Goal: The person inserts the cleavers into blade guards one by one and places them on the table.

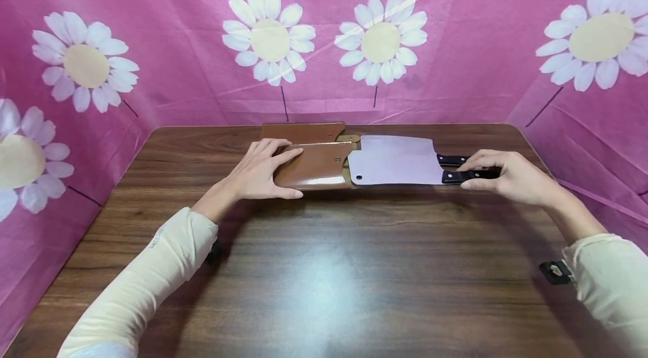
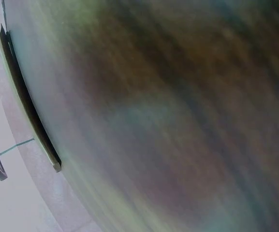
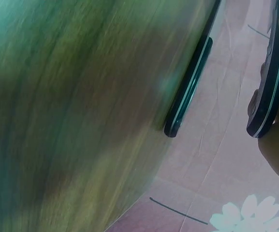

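Note:
My left hand (image 1: 260,169) grips the closed end of the nearer brown knife sheath (image 1: 316,164). Black handle in its fingers, a wide-bladed cleaver (image 1: 395,168) is held flat by my right hand (image 1: 511,175). The blade's front edge, with a small hole near its corner, is at the sheath's mouth; whether it overlaps inside I cannot tell. In the right wrist view the held handle (image 3: 270,82) is raised above the table. Behind lie a second brown sheath (image 1: 304,131) and a second cleaver (image 1: 397,142), its black handle (image 3: 190,89) resting on the table.
The dark wood-grain table (image 1: 324,268) stretches toward me, with its back edge just behind the far sheath. Pink cloth (image 1: 324,99) printed with white daisies hangs around the back and sides.

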A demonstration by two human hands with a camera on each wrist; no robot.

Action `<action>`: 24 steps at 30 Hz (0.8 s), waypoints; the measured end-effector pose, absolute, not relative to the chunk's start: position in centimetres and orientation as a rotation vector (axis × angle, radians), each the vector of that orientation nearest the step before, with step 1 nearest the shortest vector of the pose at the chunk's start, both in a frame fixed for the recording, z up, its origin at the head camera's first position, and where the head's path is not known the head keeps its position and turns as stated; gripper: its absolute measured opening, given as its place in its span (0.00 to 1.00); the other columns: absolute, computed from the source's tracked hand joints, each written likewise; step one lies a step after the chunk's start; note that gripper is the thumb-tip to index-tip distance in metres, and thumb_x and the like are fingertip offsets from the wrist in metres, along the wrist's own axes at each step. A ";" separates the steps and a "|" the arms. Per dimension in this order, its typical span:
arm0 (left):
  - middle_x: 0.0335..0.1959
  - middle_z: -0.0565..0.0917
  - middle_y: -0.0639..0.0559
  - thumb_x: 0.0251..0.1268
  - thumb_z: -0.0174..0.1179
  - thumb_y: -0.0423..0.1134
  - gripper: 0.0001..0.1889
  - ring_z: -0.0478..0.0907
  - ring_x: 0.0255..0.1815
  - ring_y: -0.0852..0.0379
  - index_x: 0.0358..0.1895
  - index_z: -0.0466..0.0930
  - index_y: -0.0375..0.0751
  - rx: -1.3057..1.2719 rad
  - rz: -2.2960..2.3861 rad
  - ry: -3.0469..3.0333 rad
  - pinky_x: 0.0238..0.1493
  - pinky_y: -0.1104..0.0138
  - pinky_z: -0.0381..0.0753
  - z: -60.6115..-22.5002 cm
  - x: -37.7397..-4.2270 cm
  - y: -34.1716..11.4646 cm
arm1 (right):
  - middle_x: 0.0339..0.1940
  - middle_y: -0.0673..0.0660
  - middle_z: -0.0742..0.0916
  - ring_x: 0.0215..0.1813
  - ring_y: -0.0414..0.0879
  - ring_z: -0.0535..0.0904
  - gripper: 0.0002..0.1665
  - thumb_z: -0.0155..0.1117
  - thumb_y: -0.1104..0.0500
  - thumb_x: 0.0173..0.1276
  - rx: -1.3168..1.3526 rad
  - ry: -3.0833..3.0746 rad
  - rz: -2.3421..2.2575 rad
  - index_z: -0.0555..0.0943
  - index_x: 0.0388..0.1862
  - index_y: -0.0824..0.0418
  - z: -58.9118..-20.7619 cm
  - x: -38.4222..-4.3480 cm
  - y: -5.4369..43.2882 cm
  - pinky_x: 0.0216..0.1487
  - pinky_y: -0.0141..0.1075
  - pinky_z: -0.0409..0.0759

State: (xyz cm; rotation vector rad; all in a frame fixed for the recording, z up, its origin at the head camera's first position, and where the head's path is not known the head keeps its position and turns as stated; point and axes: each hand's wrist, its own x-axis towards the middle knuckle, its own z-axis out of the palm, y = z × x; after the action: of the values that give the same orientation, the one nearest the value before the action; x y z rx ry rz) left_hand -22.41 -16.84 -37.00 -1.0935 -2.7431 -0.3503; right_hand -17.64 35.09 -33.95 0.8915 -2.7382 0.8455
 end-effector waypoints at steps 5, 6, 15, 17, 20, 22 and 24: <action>0.68 0.70 0.44 0.46 0.65 0.77 0.53 0.64 0.66 0.43 0.74 0.71 0.50 -1.092 -0.353 -2.738 0.64 0.48 0.59 -37.0 -22.4 -16.8 | 0.40 0.44 0.88 0.44 0.32 0.81 0.21 0.81 0.68 0.52 0.878 -2.718 0.822 0.91 0.44 0.51 -33.9 -17.5 34.6 0.45 0.22 0.71; 0.68 0.70 0.44 0.46 0.65 0.76 0.52 0.64 0.66 0.43 0.74 0.71 0.50 -1.091 -0.356 -2.737 0.64 0.48 0.59 -37.0 -22.4 -16.8 | 0.40 0.44 0.88 0.44 0.32 0.80 0.21 0.82 0.68 0.51 0.874 -2.713 0.808 0.91 0.44 0.51 -33.9 -17.4 34.6 0.45 0.22 0.71; 0.68 0.71 0.44 0.45 0.66 0.76 0.52 0.64 0.65 0.44 0.74 0.72 0.50 -1.082 -0.367 -2.714 0.63 0.49 0.59 -36.7 -22.4 -16.9 | 0.39 0.43 0.87 0.44 0.32 0.79 0.21 0.82 0.68 0.50 0.879 -2.681 0.765 0.91 0.43 0.52 -33.6 -17.3 33.6 0.45 0.24 0.71; 0.68 0.71 0.44 0.45 0.66 0.76 0.52 0.64 0.65 0.44 0.74 0.72 0.50 -1.080 -0.360 -2.716 0.64 0.49 0.59 -36.6 -22.4 -16.9 | 0.39 0.43 0.87 0.43 0.33 0.80 0.21 0.82 0.68 0.50 0.875 -2.680 0.764 0.91 0.43 0.52 -33.6 -17.3 33.5 0.45 0.24 0.71; 0.68 0.70 0.44 0.45 0.65 0.76 0.52 0.64 0.66 0.44 0.74 0.72 0.50 -1.077 -0.352 -2.719 0.64 0.48 0.59 -36.5 -22.4 -16.9 | 0.39 0.44 0.87 0.43 0.34 0.80 0.21 0.82 0.68 0.49 0.866 -2.676 0.762 0.91 0.43 0.52 -33.6 -17.3 33.3 0.45 0.25 0.71; 0.68 0.70 0.44 0.46 0.65 0.76 0.52 0.64 0.66 0.44 0.74 0.72 0.50 -1.074 -0.350 -2.721 0.64 0.48 0.59 -36.5 -22.3 -16.9 | 0.39 0.44 0.87 0.43 0.34 0.80 0.21 0.82 0.68 0.49 0.863 -2.673 0.760 0.91 0.43 0.53 -33.6 -17.3 33.2 0.44 0.25 0.71; 0.68 0.70 0.44 0.45 0.66 0.76 0.52 0.64 0.66 0.44 0.74 0.71 0.50 -1.071 -0.353 -2.719 0.64 0.48 0.59 -36.5 -22.3 -16.9 | 0.39 0.44 0.87 0.43 0.34 0.79 0.21 0.82 0.67 0.49 0.862 -2.672 0.756 0.91 0.43 0.53 -33.5 -17.2 33.1 0.45 0.25 0.71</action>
State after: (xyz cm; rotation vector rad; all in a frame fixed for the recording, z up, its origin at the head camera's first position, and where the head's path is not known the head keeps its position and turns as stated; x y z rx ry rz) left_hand -22.32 -16.94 -36.45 -1.0707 -2.7194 -0.3529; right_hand -17.20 33.06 -33.48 0.8616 -2.6718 0.7557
